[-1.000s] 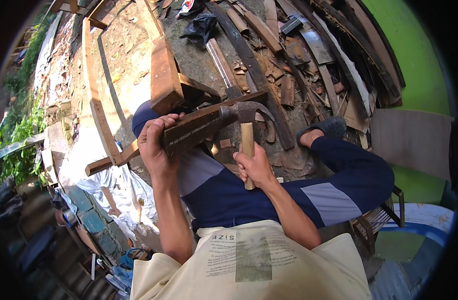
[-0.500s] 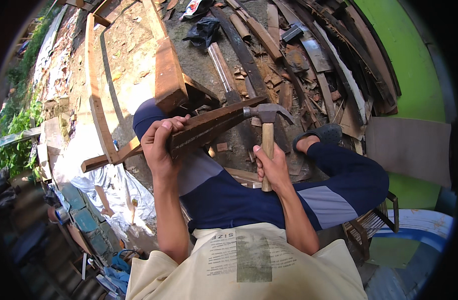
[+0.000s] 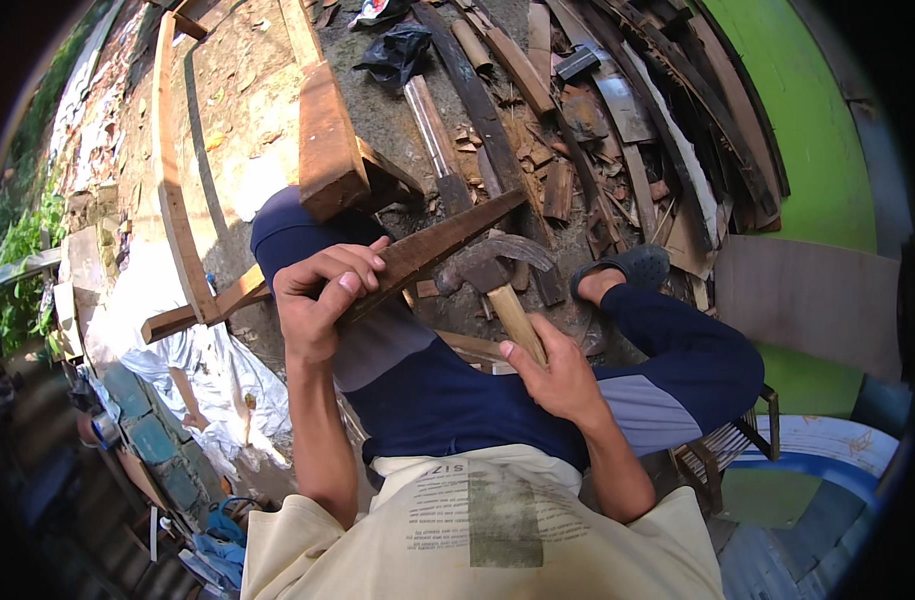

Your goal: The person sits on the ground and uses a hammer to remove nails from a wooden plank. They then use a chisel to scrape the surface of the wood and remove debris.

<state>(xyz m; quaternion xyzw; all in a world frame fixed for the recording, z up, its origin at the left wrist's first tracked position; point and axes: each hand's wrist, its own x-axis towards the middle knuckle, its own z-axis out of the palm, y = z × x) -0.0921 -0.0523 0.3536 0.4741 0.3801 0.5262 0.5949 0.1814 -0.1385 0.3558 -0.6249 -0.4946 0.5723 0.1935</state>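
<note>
My left hand (image 3: 323, 290) is wrapped round the near end of a dark brown wooden board (image 3: 438, 242), which slants up and to the right above my left thigh. In my right hand (image 3: 558, 373) is a claw hammer (image 3: 519, 318), gripped by its pale wooden handle. The hammer's worn metal head lies just below the board's far half, tilted with its claw toward the right. Whether the head touches the board I cannot tell. Beyond my left knee a wooden frame (image 3: 328, 150) with a thick beam stands on the ground.
Scrap planks (image 3: 668, 110) and wood chips cover the far right beside a green wall (image 3: 823, 150). A black plastic bag (image 3: 396, 55) lies at the far middle. White cloth (image 3: 233, 385) is on the left. A slatted chair (image 3: 713, 455) shows beside my right leg.
The hammer head has dropped from the board's far end to below it, and its handle now leans left. My left hand still holds the board, which has turned slightly.
</note>
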